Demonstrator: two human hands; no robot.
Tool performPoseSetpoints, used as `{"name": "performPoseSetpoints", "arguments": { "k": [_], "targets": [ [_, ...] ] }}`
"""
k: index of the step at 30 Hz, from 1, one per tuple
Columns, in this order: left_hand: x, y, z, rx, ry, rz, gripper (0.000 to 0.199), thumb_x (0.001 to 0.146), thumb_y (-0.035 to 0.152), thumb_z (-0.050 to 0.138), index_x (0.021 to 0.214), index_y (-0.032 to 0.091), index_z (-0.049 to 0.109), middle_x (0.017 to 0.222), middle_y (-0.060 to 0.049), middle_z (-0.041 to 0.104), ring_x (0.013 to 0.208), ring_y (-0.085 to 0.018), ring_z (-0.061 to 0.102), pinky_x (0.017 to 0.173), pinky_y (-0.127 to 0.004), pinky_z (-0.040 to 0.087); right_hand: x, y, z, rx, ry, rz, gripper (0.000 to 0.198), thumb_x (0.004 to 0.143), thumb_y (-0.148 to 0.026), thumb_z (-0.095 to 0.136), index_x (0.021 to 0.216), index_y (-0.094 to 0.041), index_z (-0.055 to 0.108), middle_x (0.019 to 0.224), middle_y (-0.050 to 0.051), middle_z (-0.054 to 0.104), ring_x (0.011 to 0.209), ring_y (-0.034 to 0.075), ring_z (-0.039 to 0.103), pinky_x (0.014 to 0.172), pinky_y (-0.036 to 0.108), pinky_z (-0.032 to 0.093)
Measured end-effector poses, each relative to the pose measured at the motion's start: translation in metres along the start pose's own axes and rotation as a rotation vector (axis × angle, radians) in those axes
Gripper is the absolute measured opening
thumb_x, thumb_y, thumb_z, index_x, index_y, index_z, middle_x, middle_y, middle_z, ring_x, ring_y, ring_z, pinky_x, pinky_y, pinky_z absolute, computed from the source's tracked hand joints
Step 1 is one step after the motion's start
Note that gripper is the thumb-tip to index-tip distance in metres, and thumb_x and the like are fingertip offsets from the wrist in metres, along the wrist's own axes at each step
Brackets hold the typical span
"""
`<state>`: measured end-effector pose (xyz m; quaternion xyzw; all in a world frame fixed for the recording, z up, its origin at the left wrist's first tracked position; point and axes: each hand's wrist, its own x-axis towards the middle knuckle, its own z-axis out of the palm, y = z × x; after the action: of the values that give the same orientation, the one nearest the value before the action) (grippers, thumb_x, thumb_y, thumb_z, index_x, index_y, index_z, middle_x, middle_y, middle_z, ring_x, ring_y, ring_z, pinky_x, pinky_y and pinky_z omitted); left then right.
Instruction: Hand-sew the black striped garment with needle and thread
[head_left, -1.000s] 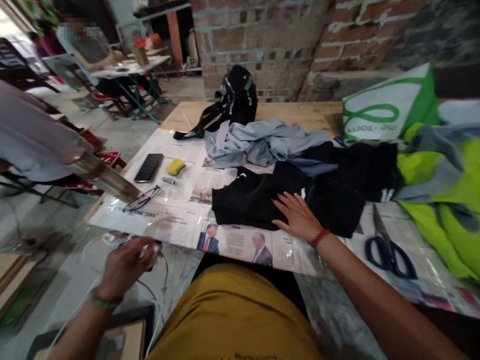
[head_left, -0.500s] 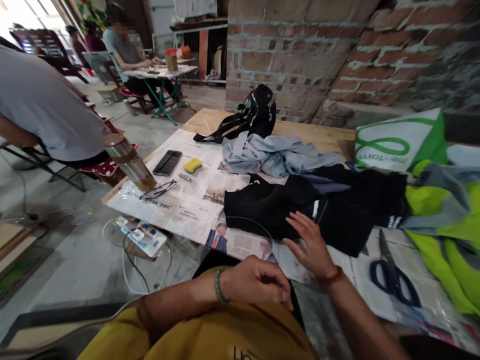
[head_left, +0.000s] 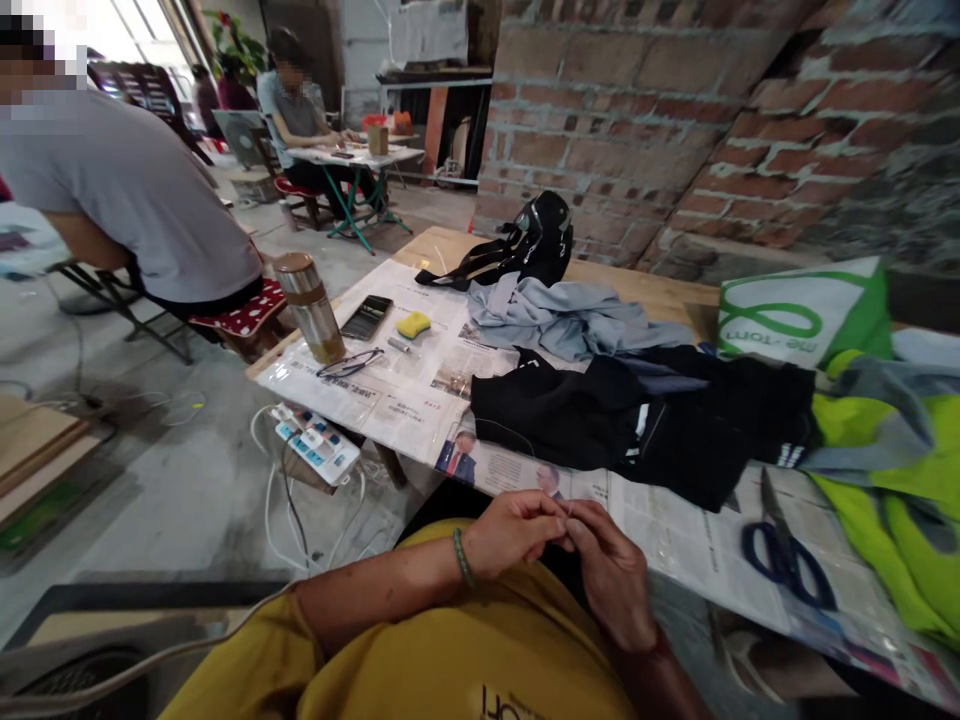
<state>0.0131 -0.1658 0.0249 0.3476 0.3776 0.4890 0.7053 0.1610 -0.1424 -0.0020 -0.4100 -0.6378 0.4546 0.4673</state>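
Close to my body, just off the table's front edge, my left hand (head_left: pixel 514 530) and my right hand (head_left: pixel 611 565) meet at the fingertips. Both are pinched closed, and whatever lies between the fingers is too small to make out. Beyond them a black garment (head_left: pixel 555 410) is spread on the newspaper-covered table (head_left: pixel 390 405); neither hand touches it. A thin pale line curves over the garment's left part. To the right of my hands lie scissors with dark blue handles (head_left: pixel 787 560).
A grey cloth (head_left: pixel 577 315), black bag (head_left: pixel 547 235), yellow sponge (head_left: pixel 413 324), phone (head_left: pixel 367 318), glasses (head_left: pixel 351 363) and bottle (head_left: pixel 309 305) occupy the table. At right are a yellow-green garment (head_left: pixel 885 510) and green-white bag (head_left: pixel 802 315). A power strip (head_left: pixel 319 445) sits below the left edge.
My right hand has left the black garment's near edge, come back toward my body and closed against my left hand's fingertips. The view has shifted slightly left.
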Motion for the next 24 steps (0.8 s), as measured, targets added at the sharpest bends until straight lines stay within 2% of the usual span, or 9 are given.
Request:
{"name": "performPoseSetpoints", "arguments": {
  "k": [3, 6, 11, 14, 17, 20, 24],
  "targets": [
    [-0.006, -0.003, 0.001, -0.037, -0.031, -0.014, 0.041, 0.064, 0.048, 0.071, 0.077, 0.011, 0.057, 0.063, 0.002, 0.060, 0.036, -0.001, 0.036, 0.037, -0.019, 0.023, -0.004, -0.011, 0.005, 0.167, -0.007, 0.022, 0.009, 0.076, -0.030, 0.066, 0.083, -0.028, 0.071, 0.080, 0.002, 0.054, 0.063, 0.012, 0.053, 0.054, 0.026, 0.046],
    [-0.010, -0.005, 0.003, -0.061, -0.054, -0.064, 0.045, 0.062, 0.050, 0.072, 0.079, 0.011, 0.057, 0.063, 0.002, 0.061, 0.035, 0.000, 0.036, 0.037, -0.020, 0.021, -0.010, -0.020, 0.006, 0.299, -0.005, 0.090, 0.006, 0.073, -0.029, 0.069, 0.076, -0.025, 0.068, 0.080, 0.000, 0.049, 0.056, 0.008, 0.047, 0.047, 0.024, 0.041],
    [-0.013, -0.005, 0.006, -0.032, -0.082, -0.075, 0.045, 0.059, 0.050, 0.073, 0.077, 0.012, 0.058, 0.066, 0.001, 0.062, 0.036, -0.001, 0.038, 0.038, -0.020, 0.024, -0.017, -0.027, 0.000, 0.240, 0.055, 0.048, 0.007, 0.075, -0.028, 0.067, 0.073, -0.022, 0.064, 0.084, 0.001, 0.051, 0.058, 0.009, 0.050, 0.048, 0.024, 0.042],
    [-0.014, -0.005, 0.008, 0.047, -0.101, -0.082, 0.044, 0.060, 0.050, 0.072, 0.075, 0.011, 0.058, 0.064, 0.002, 0.061, 0.036, -0.001, 0.039, 0.039, -0.020, 0.025, -0.019, -0.029, -0.006, 0.197, 0.127, -0.001, 0.006, 0.077, -0.028, 0.066, 0.076, -0.022, 0.063, 0.074, 0.000, 0.054, 0.056, 0.009, 0.050, 0.051, 0.024, 0.043],
    [-0.013, -0.006, 0.009, 0.086, -0.114, -0.079, 0.041, 0.061, 0.049, 0.070, 0.073, 0.012, 0.058, 0.062, 0.002, 0.060, 0.036, -0.001, 0.039, 0.038, -0.020, 0.025, -0.020, -0.027, -0.007, 0.228, 0.130, 0.068, 0.011, 0.075, -0.029, 0.068, 0.078, -0.021, 0.063, 0.060, -0.002, 0.053, 0.050, 0.009, 0.049, 0.049, 0.023, 0.043],
    [-0.011, -0.008, 0.009, 0.074, -0.100, -0.092, 0.040, 0.060, 0.048, 0.070, 0.072, 0.012, 0.058, 0.059, 0.003, 0.059, 0.036, -0.002, 0.039, 0.038, -0.020, 0.026, -0.022, -0.022, -0.006, 0.267, 0.127, 0.164, 0.016, 0.070, -0.029, 0.072, 0.079, -0.019, 0.063, 0.062, -0.002, 0.057, 0.048, 0.008, 0.050, 0.046, 0.021, 0.043],
    [-0.009, -0.009, 0.008, 0.160, -0.086, -0.141, 0.042, 0.063, 0.049, 0.069, 0.078, 0.011, 0.064, 0.060, 0.003, 0.059, 0.038, -0.002, 0.039, 0.039, -0.018, 0.027, -0.017, -0.025, -0.007, 0.362, 0.154, 0.161, 0.016, 0.072, -0.029, 0.071, 0.080, -0.020, 0.061, 0.067, -0.001, 0.061, 0.047, 0.007, 0.051, 0.046, 0.021, 0.043]
  ]
}}
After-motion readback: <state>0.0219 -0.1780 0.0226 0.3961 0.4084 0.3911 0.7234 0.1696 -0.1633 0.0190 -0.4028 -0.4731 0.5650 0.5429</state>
